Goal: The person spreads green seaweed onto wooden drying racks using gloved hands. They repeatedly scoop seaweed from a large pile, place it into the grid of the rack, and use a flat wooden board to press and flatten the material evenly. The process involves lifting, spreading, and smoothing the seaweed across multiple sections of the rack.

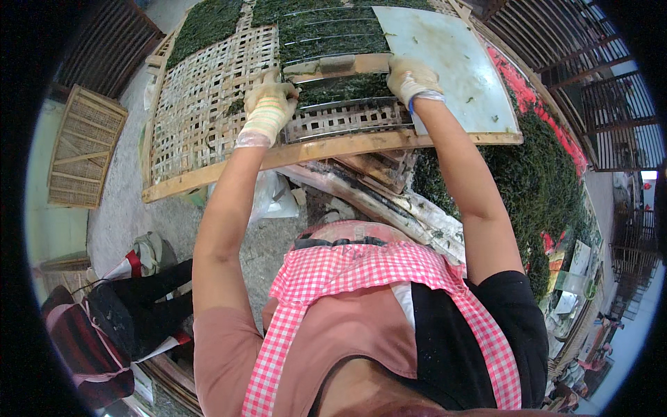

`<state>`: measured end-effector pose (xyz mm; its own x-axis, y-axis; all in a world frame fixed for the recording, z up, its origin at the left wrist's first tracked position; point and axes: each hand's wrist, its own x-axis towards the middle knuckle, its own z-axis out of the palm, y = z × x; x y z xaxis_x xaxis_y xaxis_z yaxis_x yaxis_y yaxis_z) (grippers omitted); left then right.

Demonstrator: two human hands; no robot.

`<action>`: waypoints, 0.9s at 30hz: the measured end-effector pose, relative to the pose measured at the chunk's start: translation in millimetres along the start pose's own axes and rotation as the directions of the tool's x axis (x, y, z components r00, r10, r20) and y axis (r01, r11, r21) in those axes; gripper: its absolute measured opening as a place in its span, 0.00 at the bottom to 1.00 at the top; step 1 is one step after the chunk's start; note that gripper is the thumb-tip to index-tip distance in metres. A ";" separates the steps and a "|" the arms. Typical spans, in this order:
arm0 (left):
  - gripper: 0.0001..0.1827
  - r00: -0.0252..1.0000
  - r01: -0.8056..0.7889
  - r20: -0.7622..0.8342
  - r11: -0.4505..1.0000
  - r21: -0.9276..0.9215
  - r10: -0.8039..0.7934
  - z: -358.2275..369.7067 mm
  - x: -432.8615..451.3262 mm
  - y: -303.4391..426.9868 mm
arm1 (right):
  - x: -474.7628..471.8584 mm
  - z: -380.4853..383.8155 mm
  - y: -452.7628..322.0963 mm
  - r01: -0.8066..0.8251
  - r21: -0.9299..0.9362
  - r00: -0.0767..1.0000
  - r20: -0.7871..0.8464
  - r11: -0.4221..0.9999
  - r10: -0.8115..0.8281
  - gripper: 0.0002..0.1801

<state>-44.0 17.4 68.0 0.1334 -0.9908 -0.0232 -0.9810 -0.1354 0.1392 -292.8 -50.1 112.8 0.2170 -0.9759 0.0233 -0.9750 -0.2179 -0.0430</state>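
Observation:
Before me lies a wood-framed drying tray (208, 109) of woven lattice. A metal frame with thin crossbars (333, 106) rests on it around dark green, stringy plant material (341, 88). A wooden bar (333, 64) spans this frame from side to side. My left hand (267, 107), in a striped knit glove, curls at the bar's left end beside the frame's left rail. At the right end my right hand (414, 81), also gloved, is closed on the bar. Under and beyond the right wrist, a pale flat sheet (448, 73) covers the tray's right part, with a few green scraps.
A rectangular green mat (208, 28) lies at the tray's far left. Loose green material (544, 172) is heaped on red sheeting (560, 130) to my right. Another wooden tray (88, 148) leans on the left wall. Slatted racks (620, 94) stand right; a striped seat (88, 349) is lower left.

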 end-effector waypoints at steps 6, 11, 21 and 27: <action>0.12 0.992 -0.024 -0.123 0.994 -0.107 0.011 2.5 -14.7 -6.4 | -0.3 13.2 -18.3 0.063 0.081 0.994 0.087 0.995 -0.070 0.14; 0.10 0.969 -0.075 -0.242 0.993 -0.091 0.051 -6.5 -14.0 3.1 | 5.2 16.1 18.8 -0.064 0.122 0.992 0.113 0.990 0.050 0.17; 0.22 0.851 -0.525 -0.185 0.788 -0.322 0.492 26.1 15.2 85.7 | -86.0 -46.1 131.7 -0.049 0.742 0.951 -0.171 0.668 0.259 0.12; 0.26 0.796 -0.605 0.086 0.788 0.116 0.599 0.1 9.5 146.2 | -206.0 34.6 245.5 -0.404 0.477 0.887 -0.006 0.780 0.463 0.18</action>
<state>-186.2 -11.8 88.1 -0.4932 -0.8697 -0.0207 -0.8699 0.4931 0.0084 -575.2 97.0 62.9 -0.2590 -0.9659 0.0063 -0.8261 0.2181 -0.5196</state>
